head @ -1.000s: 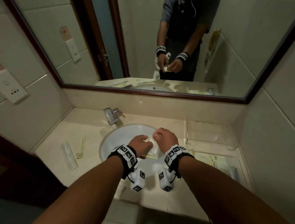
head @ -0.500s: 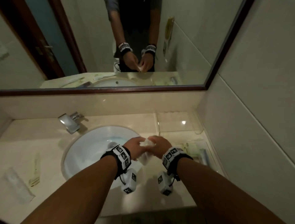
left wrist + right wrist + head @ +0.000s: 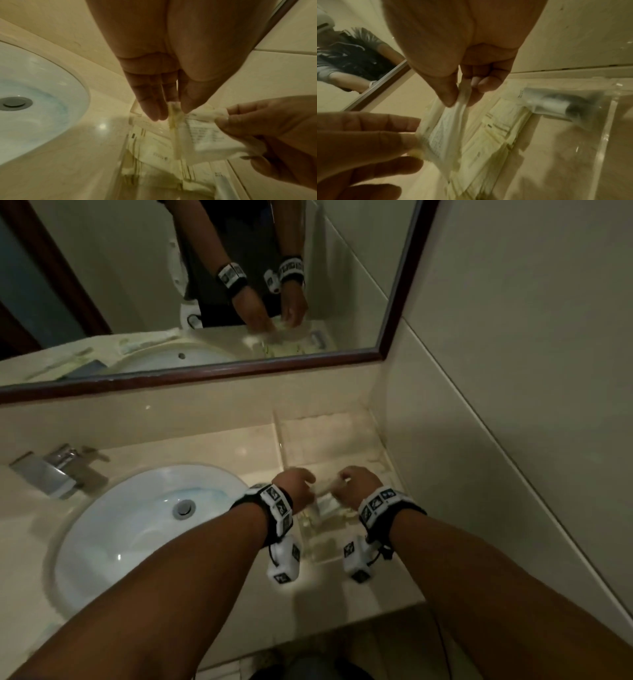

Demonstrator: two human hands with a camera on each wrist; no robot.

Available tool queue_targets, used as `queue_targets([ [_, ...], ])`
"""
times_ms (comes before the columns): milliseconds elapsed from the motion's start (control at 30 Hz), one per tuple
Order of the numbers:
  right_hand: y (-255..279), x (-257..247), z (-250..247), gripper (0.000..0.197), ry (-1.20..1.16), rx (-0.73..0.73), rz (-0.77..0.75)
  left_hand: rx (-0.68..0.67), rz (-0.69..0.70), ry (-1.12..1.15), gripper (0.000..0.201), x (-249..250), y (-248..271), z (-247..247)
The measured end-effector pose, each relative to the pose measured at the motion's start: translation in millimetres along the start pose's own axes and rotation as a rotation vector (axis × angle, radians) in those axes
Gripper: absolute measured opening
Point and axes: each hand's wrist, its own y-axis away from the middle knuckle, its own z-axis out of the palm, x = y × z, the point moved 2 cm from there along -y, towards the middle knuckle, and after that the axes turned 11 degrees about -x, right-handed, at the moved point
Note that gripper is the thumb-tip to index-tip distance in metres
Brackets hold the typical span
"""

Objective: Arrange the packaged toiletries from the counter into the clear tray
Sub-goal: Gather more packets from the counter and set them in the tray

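Both hands have carried the packet rightward since the earlier frame, off the sink and over the clear tray.

From the head view, the left hand (image 3: 297, 487) and right hand (image 3: 359, 483) hold the white packet (image 3: 328, 487) stretched between them, just above the clear tray (image 3: 385, 455) in the corner of the surface (image 3: 219, 448), beside the sink (image 3: 137, 515). To do this well, I judge the packet should go down flat and square with the tray walls, both ends let go together.

From the left wrist, the left hand (image 3: 164, 83) pinches one end between thumb and fingers (image 3: 150, 108); the packet (image 3: 202, 129) is thin, soft, crinkled, white with small printed text. Other packets (image 3: 154, 146) already lie in the tray below.

From the right wrist, the right hand (image 3: 464, 86) pinches the opposite end, so the packet (image 3: 443, 135) hangs slack. A clear-wrapped dark item (image 3: 559, 104) lies at the tray's far side; placing should avoid it.
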Motion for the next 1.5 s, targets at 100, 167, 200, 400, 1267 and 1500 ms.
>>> queue_targets([
  [100, -10.3, 24.2, -22.0, 0.029, -0.094, 0.063, 0.022, 0.034, 0.001, -0.041, 0.037, 15.3, -14.8, -2.1],
  [167, -17.9, 41.0, -34.6, 0.029, -0.126, 0.095, 0.060, 0.038, -0.023, -0.055, 0.036, 18.8, -22.7, -1.7],
  [200, -21.0, 47.6, -40.0, 0.030, -0.124, 0.105, 0.084, 0.039, -0.030, -0.058, 0.036, 18.8, -26.4, -1.8],
  [400, -37.5, 75.9, -34.8, 0.034, -0.044, 0.009, 0.187, 0.002, -0.102, -0.063, 0.036, 8.3, -35.5, 4.4],
  [1267, -27.6, 77.2, -16.1, 0.043, 0.357, -0.016, 0.043, -0.191, -0.076, -0.362, 0.047, 24.3, -49.0, 61.5],
  [1500, -27.0, 71.5, -3.6, 0.042, 0.717, -0.084, -0.187, -0.168, -0.064, -0.377, 0.045, 17.6, -53.7, 62.3],
])
